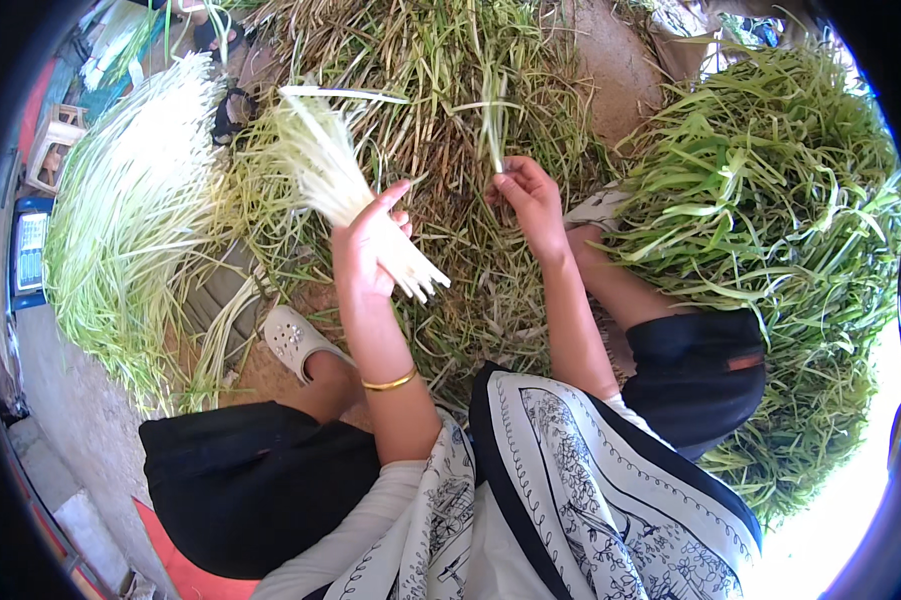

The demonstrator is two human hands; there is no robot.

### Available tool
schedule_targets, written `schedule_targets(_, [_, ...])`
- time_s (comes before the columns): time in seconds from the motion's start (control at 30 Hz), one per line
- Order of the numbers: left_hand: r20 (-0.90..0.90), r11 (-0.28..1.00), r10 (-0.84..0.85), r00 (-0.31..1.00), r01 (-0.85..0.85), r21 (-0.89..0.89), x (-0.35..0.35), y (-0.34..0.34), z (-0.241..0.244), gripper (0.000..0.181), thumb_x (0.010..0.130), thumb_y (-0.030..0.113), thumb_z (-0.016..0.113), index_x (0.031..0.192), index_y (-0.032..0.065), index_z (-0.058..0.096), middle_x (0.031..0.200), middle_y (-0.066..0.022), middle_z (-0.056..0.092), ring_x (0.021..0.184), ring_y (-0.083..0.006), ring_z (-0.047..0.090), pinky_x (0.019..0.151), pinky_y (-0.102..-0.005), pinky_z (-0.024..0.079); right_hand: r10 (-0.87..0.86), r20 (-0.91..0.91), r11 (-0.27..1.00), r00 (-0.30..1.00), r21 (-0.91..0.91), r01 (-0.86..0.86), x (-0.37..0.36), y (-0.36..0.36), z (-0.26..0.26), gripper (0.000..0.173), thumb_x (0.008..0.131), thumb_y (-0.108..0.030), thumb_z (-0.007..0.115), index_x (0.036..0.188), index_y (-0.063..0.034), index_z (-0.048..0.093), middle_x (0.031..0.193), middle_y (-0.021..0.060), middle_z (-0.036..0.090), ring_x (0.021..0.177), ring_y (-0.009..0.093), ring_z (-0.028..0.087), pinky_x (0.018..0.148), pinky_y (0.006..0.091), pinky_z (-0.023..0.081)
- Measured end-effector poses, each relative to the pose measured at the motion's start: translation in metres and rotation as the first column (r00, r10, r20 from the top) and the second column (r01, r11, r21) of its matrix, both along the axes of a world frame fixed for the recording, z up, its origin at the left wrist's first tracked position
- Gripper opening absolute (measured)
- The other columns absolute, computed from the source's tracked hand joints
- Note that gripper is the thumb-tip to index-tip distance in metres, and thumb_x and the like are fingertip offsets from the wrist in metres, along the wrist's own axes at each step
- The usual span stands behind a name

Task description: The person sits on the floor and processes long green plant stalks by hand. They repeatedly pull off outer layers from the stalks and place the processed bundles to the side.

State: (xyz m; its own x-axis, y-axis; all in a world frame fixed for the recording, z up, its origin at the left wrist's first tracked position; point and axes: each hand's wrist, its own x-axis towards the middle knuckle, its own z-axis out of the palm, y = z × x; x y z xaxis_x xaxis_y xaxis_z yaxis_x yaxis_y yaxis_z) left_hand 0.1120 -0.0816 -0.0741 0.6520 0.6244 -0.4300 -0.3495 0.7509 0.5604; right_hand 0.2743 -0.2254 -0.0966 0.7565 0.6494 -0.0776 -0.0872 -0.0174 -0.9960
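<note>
My left hand is closed around a bunch of pale, whitish-green stalks, their cut ends pointing down and to the right. Apart from it, to the right, my right hand pinches the end of a thin green stalk between thumb and fingers; its upper part is blurred. Below both hands lies a heap of loose green and brown leaves and stalks. A gold-coloured bangle is on my left forearm.
A large pile of long pale stalks lies at the left, and a tall heap of green leafy stalks at the right. A digital scale and a small stool stand at the far left. Another person's hand shows at the top left.
</note>
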Motion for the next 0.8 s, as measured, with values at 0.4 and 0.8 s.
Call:
schedule_targets(0.4, [-0.401, 0.911, -0.257, 0.879, 0.359, 0.202, -0.013, -0.003, -0.011, 0.017, 0.073, 0.005, 0.07, 0.086, -0.005, 0.064, 0.068, -0.0092, 0.063, 0.047, -0.0112, 0.051, 0.043, -0.0239, 0.041, 0.505, -0.116, 0.847, 0.855, -0.121, -0.517, -0.078, -0.003, 0.007, 0.018, 0.086, -0.005, 0.062, 0.102, -0.0007, 0.056, 0.091, 0.0015, 0.06, 0.084, 0.008, 0.056, 0.078, 0.0236, 0.046])
schedule_targets(0.8, [-0.096, 0.974, -0.157, 0.983, 0.17, 0.147, -0.028, 0.002, -0.009, 0.018, 0.075, 0.002, 0.067, 0.09, -0.0058, 0.06, 0.072, -0.0072, 0.059, 0.055, -0.0101, 0.05, 0.052, -0.0239, 0.042, 0.21, -0.219, 0.969, 0.953, 0.173, -0.173, -0.112, 0.038, 0.016, 0.011, 0.089, -0.006, 0.057, 0.084, 0.0016, 0.063, 0.083, 0.0055, 0.065, 0.077, 0.009, 0.056, 0.073, 0.0225, 0.044])
